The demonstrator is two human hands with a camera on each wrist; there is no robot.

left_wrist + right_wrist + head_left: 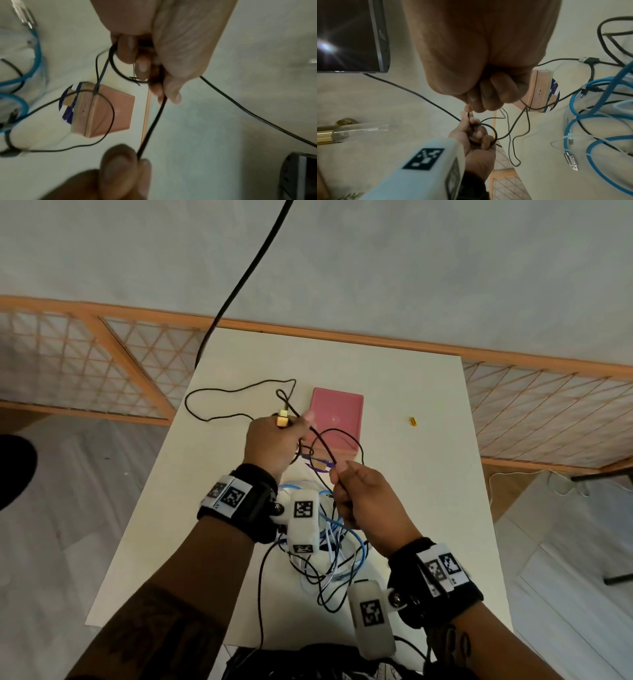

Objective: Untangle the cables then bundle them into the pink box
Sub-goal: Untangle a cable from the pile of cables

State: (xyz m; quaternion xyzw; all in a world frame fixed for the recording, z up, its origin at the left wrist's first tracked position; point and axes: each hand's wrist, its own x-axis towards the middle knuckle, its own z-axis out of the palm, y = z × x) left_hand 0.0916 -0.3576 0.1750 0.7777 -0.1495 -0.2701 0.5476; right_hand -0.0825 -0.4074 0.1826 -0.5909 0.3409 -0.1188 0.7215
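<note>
A closed pink box (pixel 337 419) lies flat on the white table (pixel 428 508), just beyond my hands. My left hand (pixel 289 428) is raised left of the box and grips a small coil of thin black cable (pixel 120 73), with a pale USB plug (pixel 282 418) sticking up from the fist. My right hand (pixel 339 475) pinches the same black cable (pixel 152 124) a short way down, nearer to me. The cable runs straight between both hands. Its far end loops loosely over the table (pixel 219 402). A tangle of blue, white and black cables (pixel 332 546) lies beneath my wrists.
A purple and tan scrap (pixel 318 465) lies against the box's near edge. A small yellow piece (pixel 413 421) sits right of the box. A thick black cord (pixel 246 275) hangs at the table's far left corner. An orange lattice rail (pixel 102 364) stands behind.
</note>
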